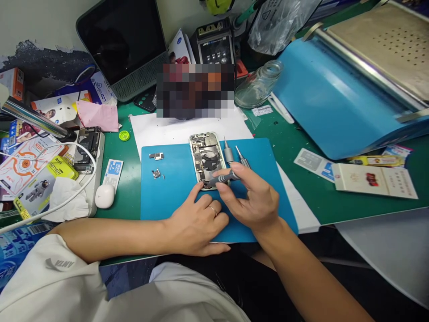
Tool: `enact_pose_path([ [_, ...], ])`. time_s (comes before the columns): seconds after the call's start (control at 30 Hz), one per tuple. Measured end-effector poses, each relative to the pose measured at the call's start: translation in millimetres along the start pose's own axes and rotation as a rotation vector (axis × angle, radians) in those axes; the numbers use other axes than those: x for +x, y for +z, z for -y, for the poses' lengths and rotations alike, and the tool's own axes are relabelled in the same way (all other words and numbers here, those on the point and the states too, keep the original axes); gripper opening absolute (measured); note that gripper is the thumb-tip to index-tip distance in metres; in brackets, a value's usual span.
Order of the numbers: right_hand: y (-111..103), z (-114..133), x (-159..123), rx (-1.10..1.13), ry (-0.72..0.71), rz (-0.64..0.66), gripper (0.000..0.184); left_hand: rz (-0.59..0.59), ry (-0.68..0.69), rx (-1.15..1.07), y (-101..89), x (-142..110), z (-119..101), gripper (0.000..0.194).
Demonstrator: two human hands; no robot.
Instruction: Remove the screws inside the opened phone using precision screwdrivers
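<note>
An opened smartphone [207,154] with its inner parts bare lies on a blue work mat [170,197]. My right hand [253,194] pinches a grey screwdriver [223,179], its tip end over the phone's lower part. My left hand [199,219] rests on the mat, index finger stretched to the phone's lower left edge, thumb apart, other fingers bent, nothing held. Two more screwdrivers, one light grey [228,152] and one darker [241,156], lie right of the phone. Left of it are a small metal-shielded part [156,156] and several tiny pieces [156,173].
A large blue roll [311,89] and a glass jar [256,85] stand at the back right. A cigarette-style carton [375,180] lies near the right edge. At left are a white earbud case [104,197], a white cable [90,156] and boxes. A dark monitor [124,40] stands behind.
</note>
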State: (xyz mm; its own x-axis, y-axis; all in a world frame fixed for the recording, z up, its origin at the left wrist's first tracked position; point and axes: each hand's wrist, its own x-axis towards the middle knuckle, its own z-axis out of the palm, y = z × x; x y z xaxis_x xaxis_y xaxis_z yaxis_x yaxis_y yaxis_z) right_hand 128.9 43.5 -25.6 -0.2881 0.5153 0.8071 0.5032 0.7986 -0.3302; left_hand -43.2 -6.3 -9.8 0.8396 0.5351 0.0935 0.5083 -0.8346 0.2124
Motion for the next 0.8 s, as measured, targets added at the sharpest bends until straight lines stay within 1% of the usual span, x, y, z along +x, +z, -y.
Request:
enact_pose_path([
  [0.2, -0.6, -0.1, 0.4, -0.013, 0.008, 0.003, 0.076, 0.026, 0.003, -0.003, -1.0, 0.3, -0.2, 0.053],
  [0.43, -1.4, -0.2, 0.3, -0.012, 0.006, 0.006, 0.075, -0.028, 0.004, -0.003, -0.8, 0.9, 0.2, 0.053],
  [0.6, -1.2, -1.0, -0.1, -0.004, 0.001, 0.010, 0.079, -0.027, 0.004, 0.001, -1.1, 1.0, 0.4, 0.052],
  [0.8, -0.6, -1.4, -0.9, 0.004, 0.006, -0.004, 0.077, -0.025, 0.005, 0.003, -1.0, 1.1, -0.2, 0.052],
])
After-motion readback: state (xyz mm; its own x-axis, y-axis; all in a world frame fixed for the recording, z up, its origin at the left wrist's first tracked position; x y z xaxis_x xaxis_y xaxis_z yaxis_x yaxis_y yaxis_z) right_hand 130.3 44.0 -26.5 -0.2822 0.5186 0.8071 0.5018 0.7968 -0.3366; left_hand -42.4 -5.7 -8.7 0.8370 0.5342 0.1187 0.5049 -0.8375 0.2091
